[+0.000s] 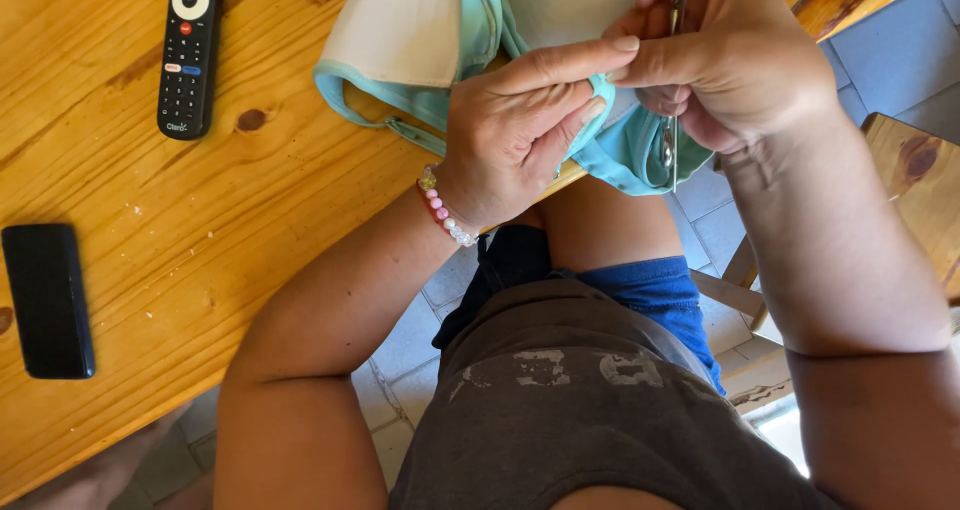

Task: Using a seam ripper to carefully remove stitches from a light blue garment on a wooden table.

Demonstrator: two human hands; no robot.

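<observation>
Two hands meet over a turquoise and white garment [420,40] that lies at the edge of the wooden surface [200,230] and droops off it toward the person's lap; the left hand [515,125], with a beaded bracelet [443,208] at the wrist, pinches a turquoise hem between thumb and fingers, index finger stretched out along the fold; the right hand [735,65] is clenched around a thin metal tool [672,120], which looks like small scissors though its tip is partly hidden, held just beside the pinched edge; the cloth looks light, soft and limp, likely to slide and bunch, so I judge it best gripped close to the seam with the fabric kept taut between the fingers; well apart on the surface, a black remote control [189,50] and a black phone [47,300] lie flat; below, grey floor tiles [400,350] show.
</observation>
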